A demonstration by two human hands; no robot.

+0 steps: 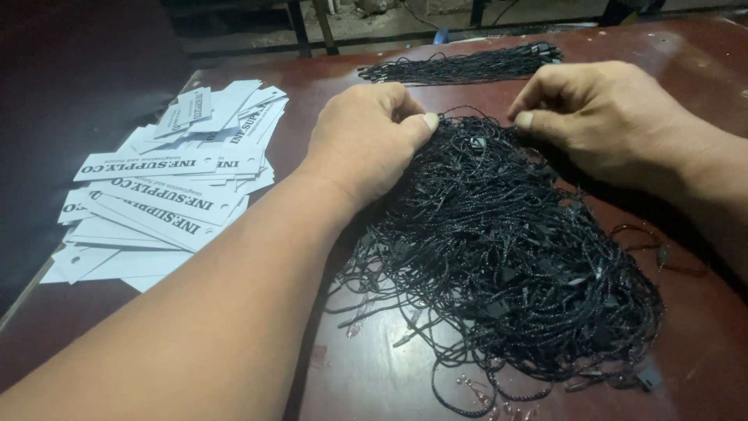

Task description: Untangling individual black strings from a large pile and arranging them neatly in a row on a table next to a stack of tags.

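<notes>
My left hand [366,140] and right hand [600,117] both pinch into the top of the black cords [499,249] heaped on the table [366,366]. I judge I'm teasing one loose; next needs a clean pull.

A single head-worn camera looks steeply down, close over the dark red table [374,366], facing its far edge.

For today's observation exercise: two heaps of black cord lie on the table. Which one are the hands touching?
The big tangled heap nearest the camera; the left hand and right hand pinch its top edge. The neat bundle behind lies untouched.
</notes>
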